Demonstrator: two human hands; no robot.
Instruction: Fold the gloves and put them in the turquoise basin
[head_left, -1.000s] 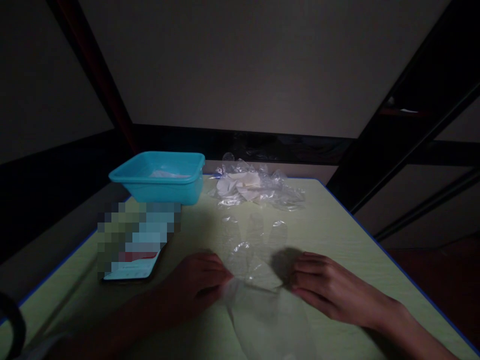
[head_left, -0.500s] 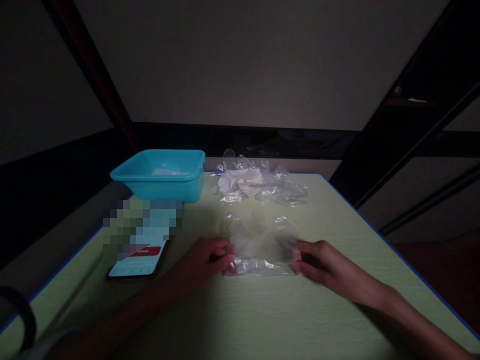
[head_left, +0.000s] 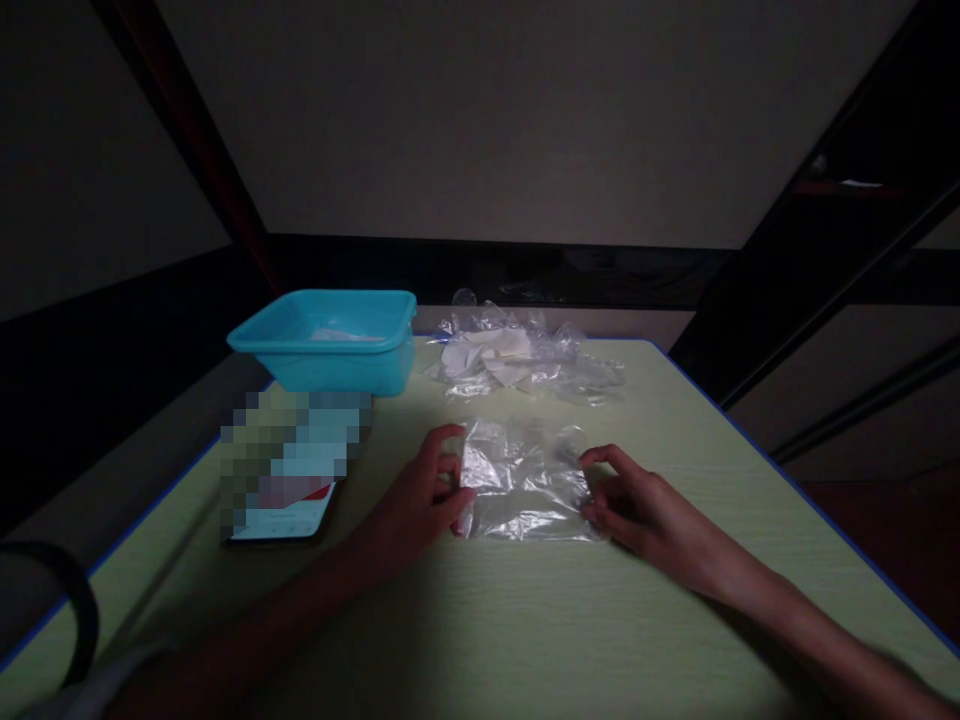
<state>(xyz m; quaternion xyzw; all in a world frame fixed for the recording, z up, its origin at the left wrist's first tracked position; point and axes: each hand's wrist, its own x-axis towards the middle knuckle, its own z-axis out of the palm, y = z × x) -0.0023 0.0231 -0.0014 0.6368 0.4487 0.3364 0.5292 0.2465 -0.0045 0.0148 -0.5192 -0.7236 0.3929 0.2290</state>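
A crinkled clear plastic bag (head_left: 525, 490) lies roughly flat on the table between my hands. My left hand (head_left: 424, 490) grips its left edge, thumb on top near the lower corner and the index finger stretched along the upper corner. On the other side, my right hand (head_left: 637, 510) pinches the lower right edge between thumb and curled fingers, with its index finger raised and bent above. The undersides of the fingers are partly hidden.
Behind the bag sits a loose heap of clear plastic (head_left: 592, 370) with white paper-like pieces (head_left: 487, 355) in it. A turquoise basin (head_left: 337, 370) with something pale inside stands at the back left. A phone (head_left: 289, 515), partly blurred out, lies before it on the blue-edged table (head_left: 525, 620).
The bag has settled flatter and reflects more light. Both index fingers have straightened or lifted away from the thumbs. The whole view has shifted slightly.
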